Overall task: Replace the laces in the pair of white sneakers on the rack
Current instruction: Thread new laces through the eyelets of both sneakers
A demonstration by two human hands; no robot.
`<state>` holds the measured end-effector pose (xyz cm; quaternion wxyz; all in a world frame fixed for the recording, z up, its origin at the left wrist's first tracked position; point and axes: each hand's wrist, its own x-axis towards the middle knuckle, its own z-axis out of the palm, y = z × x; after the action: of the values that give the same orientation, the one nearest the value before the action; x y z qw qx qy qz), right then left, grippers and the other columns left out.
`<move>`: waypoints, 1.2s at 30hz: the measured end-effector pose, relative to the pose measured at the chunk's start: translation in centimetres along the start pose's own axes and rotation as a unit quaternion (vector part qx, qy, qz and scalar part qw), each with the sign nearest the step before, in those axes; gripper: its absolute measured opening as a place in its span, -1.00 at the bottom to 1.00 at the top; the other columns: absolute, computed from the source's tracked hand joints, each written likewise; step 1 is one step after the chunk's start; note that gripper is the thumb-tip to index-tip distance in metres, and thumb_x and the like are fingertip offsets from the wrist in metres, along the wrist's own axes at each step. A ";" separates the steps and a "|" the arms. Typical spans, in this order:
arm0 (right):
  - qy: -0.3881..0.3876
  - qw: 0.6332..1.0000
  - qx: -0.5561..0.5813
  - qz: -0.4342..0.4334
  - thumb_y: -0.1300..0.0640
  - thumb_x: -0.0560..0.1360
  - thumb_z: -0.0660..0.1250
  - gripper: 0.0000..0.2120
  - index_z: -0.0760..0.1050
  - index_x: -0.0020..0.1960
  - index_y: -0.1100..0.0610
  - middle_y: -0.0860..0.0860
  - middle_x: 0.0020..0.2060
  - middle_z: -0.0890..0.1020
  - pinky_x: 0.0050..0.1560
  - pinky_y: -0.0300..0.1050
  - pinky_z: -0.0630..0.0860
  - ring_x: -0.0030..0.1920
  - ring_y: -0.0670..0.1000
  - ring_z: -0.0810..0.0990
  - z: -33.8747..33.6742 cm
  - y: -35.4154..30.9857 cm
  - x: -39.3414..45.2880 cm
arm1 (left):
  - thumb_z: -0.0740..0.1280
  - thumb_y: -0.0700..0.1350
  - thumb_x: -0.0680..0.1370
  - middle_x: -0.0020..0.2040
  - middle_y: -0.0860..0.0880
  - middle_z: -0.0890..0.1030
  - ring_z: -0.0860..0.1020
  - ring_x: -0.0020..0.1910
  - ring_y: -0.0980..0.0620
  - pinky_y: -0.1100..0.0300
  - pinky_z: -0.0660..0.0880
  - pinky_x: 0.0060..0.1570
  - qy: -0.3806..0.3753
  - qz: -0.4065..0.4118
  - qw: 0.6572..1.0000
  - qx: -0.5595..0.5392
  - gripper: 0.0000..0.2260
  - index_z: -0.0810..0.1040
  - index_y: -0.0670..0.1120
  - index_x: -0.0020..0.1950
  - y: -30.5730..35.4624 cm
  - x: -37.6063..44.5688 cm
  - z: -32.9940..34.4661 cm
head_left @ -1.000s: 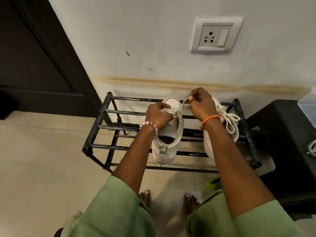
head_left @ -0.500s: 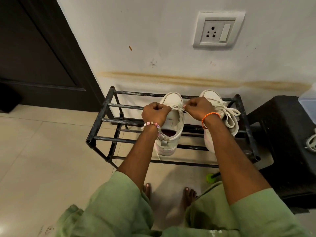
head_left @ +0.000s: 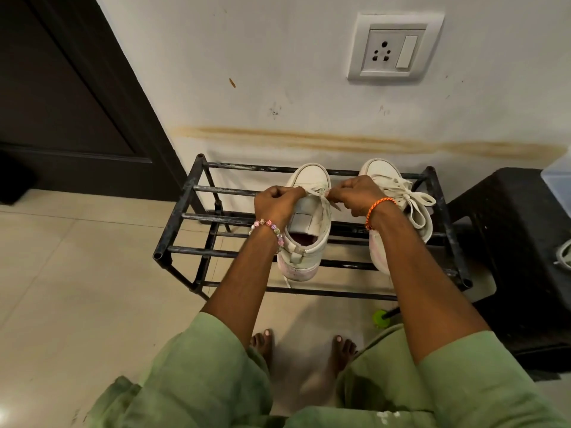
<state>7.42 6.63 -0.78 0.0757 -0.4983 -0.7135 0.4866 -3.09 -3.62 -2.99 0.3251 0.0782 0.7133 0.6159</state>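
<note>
L hand point(head_left: 279, 201) and R hand point(head_left: 355, 196) meet over the L shoe point(head_left: 306, 223), fingers curled and pinched on the lace point(head_left: 321, 199) near its toe. Both shoes sit on the rack point(head_left: 185, 205) top tier, toes at 12. R shoe point(head_left: 398, 208), at 3 from the L one, is fully laced w/ a loose bow; L shoe looks laced only at the lowest eyelets, tongue bare.

Risks, as I judge them:
- Lace pulled uneven, so one end runs short higher up.
- Tip slips from the pinch; the loose end at 6 of the heel drops between the bars.
- Shoe rests on thin bars only; a hard tug could tip it or slide it off.
- R forearm lies over the R shoe, could nudge it.

Rack: black metal, open bars, scuffed paint, against a stained white wall. Socket point(head_left: 394, 49) at 1. Dark door point(head_left: 61, 88) at 10. Dark stool point(head_left: 519, 242) at 3, just beside the rack. Pale tile floor; small green ball point(head_left: 380, 318) at 5.
</note>
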 end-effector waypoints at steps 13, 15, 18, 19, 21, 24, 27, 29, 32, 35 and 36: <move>-0.020 0.993 -0.109 -0.041 0.09 0.46 0.42 -0.84 0.62 -0.17 0.20 0.10 -0.24 0.62 -0.18 -0.19 0.41 -0.22 0.00 0.51 -0.6 -0.1 0.1 | 0.47 -0.11 0.42 -0.12 -0.10 0.58 0.53 -0.19 0.03 0.18 0.55 -0.16 -0.246 -0.083 0.965 0.044 -0.66 0.57 -0.25 0.11 1.5 1.8 -3.3; 0.006 0.994 -0.078 -0.071 0.17 0.45 0.42 -0.91 0.62 -0.15 0.20 0.03 -0.27 0.62 -0.10 -0.20 0.42 -0.22 -0.05 0.54 -0.7 -0.2 0.3 | 0.46 -0.11 0.41 -0.11 -0.09 0.61 0.57 -0.18 0.06 0.22 0.58 -0.11 -0.265 -0.095 0.959 0.030 -0.60 0.55 -0.27 0.17 1.4 2.1 -3.9; 0.036 0.993 0.018 -0.111 0.25 0.47 0.38 -0.94 0.58 -0.18 0.20 -0.10 -0.39 0.54 -0.31 -0.30 0.37 -0.41 -0.24 0.45 -0.8 -0.6 0.3 | 0.44 -0.16 0.43 -0.14 -0.08 0.61 0.55 -0.18 0.07 0.24 0.58 -0.08 -0.267 -0.108 0.957 0.014 -0.76 0.59 -0.25 0.04 1.2 2.5 -4.3; 0.038 0.988 0.077 -0.130 0.28 0.49 0.36 -0.87 0.54 -0.23 0.17 -0.09 -0.39 0.55 -0.40 -0.37 0.34 -0.48 -0.26 0.44 -0.9 -0.9 0.1 | 0.43 -0.19 0.45 -0.16 -0.08 0.60 0.54 -0.19 0.07 0.25 0.58 -0.10 -0.261 -0.112 0.959 0.006 -0.80 0.59 -0.26 0.01 1.1 2.6 -4.3; 0.026 0.963 0.216 -0.156 0.34 0.52 0.29 -0.79 0.47 -0.26 0.13 0.00 -0.29 0.57 -0.54 -0.43 0.25 -0.56 -0.25 0.38 -1.6 -1.6 -0.5 | 0.40 -0.24 0.47 -0.14 -0.11 0.60 0.54 -0.20 0.06 0.24 0.58 -0.11 -0.248 -0.124 0.961 -0.007 -0.82 0.58 -0.29 0.02 0.9 2.9 -4.4; -0.019 0.913 0.374 -0.164 0.31 0.56 0.21 -0.77 0.41 -0.24 0.11 0.06 -0.17 0.64 -0.60 -0.36 0.16 -0.53 -0.16 0.27 -3.0 -2.5 -1.0 | 0.39 -0.26 0.47 -0.13 -0.12 0.62 0.57 -0.21 0.06 0.23 0.58 -0.11 -0.239 -0.133 0.962 -0.006 -0.80 0.57 -0.31 0.06 0.8 3.2 -4.3; 0.025 0.928 0.352 -0.122 0.31 0.53 0.23 -0.76 0.40 -0.29 0.11 -0.02 -0.42 0.62 -0.62 -0.33 0.20 -0.58 -0.15 0.30 -2.8 -2.4 -0.6 | 0.42 -0.23 0.46 -0.16 -0.11 0.60 0.56 -0.25 0.08 0.26 0.60 -0.18 -0.233 -0.133 0.963 0.003 -0.78 0.57 -0.30 0.06 0.8 3.5 -4.2; 0.101 0.973 0.186 -0.090 0.24 0.49 0.30 -0.80 0.43 -0.30 0.12 -0.08 -0.50 0.54 -0.42 -0.26 0.35 -0.51 -0.14 0.43 -1.9 -1.7 0.0 | 0.46 -0.16 0.43 -0.19 -0.08 0.59 0.53 -0.25 0.07 0.23 0.58 -0.16 -0.227 -0.127 0.965 0.029 -0.73 0.57 -0.25 0.07 0.8 3.7 -4.0; 0.044 0.995 -0.085 -0.036 -0.05 0.49 0.32 -0.73 0.48 -0.25 0.12 -0.02 -0.31 0.51 -0.13 -0.16 0.35 -0.20 0.03 0.48 -0.8 -0.4 0.6 | 0.51 0.00 0.38 -0.22 -0.06 0.57 0.51 -0.18 0.01 0.11 0.55 -0.02 -0.219 -0.127 0.964 0.075 -0.64 0.56 -0.19 0.04 0.6 3.7 -3.3; -0.036 0.989 -0.143 -0.030 -0.10 0.53 0.26 -0.66 0.49 -0.31 0.10 0.00 -0.34 0.52 -0.29 -0.19 0.33 -0.28 0.01 0.46 0.1 -0.1 0.6 | 0.52 0.09 0.34 -0.11 -0.10 0.56 0.51 -0.09 -0.03 0.02 0.53 0.11 -0.222 -0.139 0.961 0.093 -0.52 0.59 -0.19 0.11 0.4 3.5 -2.9; -0.038 0.990 -0.127 -0.035 -0.05 0.54 0.27 -0.69 0.47 -0.32 0.06 -0.04 -0.35 0.50 -0.36 -0.21 0.29 -0.32 -0.04 0.42 0.4 -0.3 0.6 | 0.52 0.11 0.32 -0.08 -0.11 0.56 0.51 -0.07 -0.04 -0.01 0.51 0.14 -0.225 -0.142 0.959 0.095 -0.47 0.59 -0.20 0.14 0.4 3.4 -3.0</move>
<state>6.74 6.87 -0.98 0.0012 -0.4596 -0.7892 0.4074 -7.52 -4.24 -3.83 0.5521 0.1429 0.6812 0.4590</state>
